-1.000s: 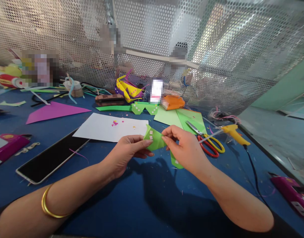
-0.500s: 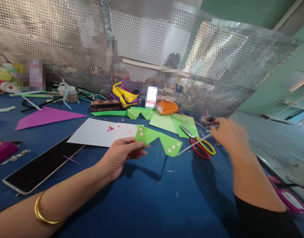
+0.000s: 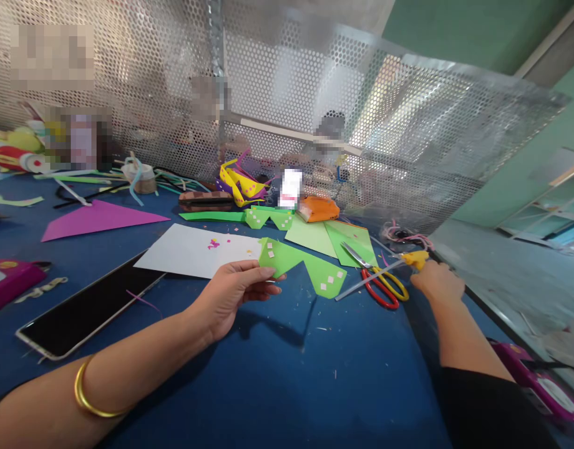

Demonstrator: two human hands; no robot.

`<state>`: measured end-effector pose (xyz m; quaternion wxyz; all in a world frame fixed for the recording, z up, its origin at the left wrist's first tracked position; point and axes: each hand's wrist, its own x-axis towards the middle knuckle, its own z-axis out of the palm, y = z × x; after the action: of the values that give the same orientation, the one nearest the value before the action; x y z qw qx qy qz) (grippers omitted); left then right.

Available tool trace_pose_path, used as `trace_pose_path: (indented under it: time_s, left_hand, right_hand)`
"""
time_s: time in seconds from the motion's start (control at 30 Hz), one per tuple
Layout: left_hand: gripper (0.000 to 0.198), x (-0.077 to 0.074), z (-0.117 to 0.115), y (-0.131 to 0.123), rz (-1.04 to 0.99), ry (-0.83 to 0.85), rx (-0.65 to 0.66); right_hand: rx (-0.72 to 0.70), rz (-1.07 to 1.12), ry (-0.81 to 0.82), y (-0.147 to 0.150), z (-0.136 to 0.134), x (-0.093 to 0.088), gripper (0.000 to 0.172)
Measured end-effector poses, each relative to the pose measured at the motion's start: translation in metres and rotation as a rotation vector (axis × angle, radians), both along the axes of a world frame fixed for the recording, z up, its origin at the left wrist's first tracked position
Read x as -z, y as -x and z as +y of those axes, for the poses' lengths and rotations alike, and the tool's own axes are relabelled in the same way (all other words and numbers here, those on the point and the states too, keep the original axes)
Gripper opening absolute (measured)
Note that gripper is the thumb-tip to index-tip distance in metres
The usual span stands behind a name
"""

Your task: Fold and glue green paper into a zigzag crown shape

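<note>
My left hand is closed on a light green paper glasses front dotted with small white squares, pinching its left end between thumb and fingers above the table. Out to the right, my right hand wraps round a yellow glue gun, mostly covered by the fingers. A long translucent glue stick extends leftward from the gun. Red-and-yellow-handled scissors lie beneath the stick. Behind the held piece are finished-looking green paper glasses with white squares.
White paper with tiny cut bits overlaps a black phone-like slab. Green sheets, an orange packet, yellow paper glasses and a purple sheet lie farther back. A perforated metal screen stands behind the table.
My right hand has moved down and closed on the yellow glue gun, which now shows. The left hand keeps its hold on the green piece. The view has shifted slightly.
</note>
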<state>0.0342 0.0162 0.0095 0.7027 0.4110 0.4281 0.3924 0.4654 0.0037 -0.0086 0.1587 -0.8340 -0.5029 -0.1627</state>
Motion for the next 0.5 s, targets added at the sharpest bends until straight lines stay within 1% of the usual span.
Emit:
trace_pose_path:
  time_s: [0.13,0.2,0.3,0.4,0.43,0.5]
  left_hand:
    - [0.016,0.0,0.0,0.001,0.002,-0.01,0.001]
    - [0.017,0.0,0.0,0.001,0.0,-0.018,0.001]
    - [0.018,0.001,0.0,0.001,-0.005,-0.038,-0.005]
    - [0.019,0.001,0.001,0.001,-0.009,-0.053,-0.022]
    - [0.019,0.001,0.001,0.001,-0.013,-0.054,-0.029]
    - [0.017,0.0,0.0,0.0,-0.02,-0.053,-0.041]
  right_hand:
    - [0.038,-0.007,0.023,0.005,-0.001,0.001,0.01]
    - [0.045,-0.009,0.007,0.008,-0.003,-0.001,0.009]
    - [0.052,-0.001,-0.055,0.009,-0.006,-0.009,0.016]
    - [0.048,0.023,-0.166,0.007,-0.005,-0.022,0.024]
    - [0.016,0.04,-0.202,0.008,-0.004,-0.027,0.024]
    - [-0.144,0.089,-0.26,0.012,-0.001,-0.036,0.025]
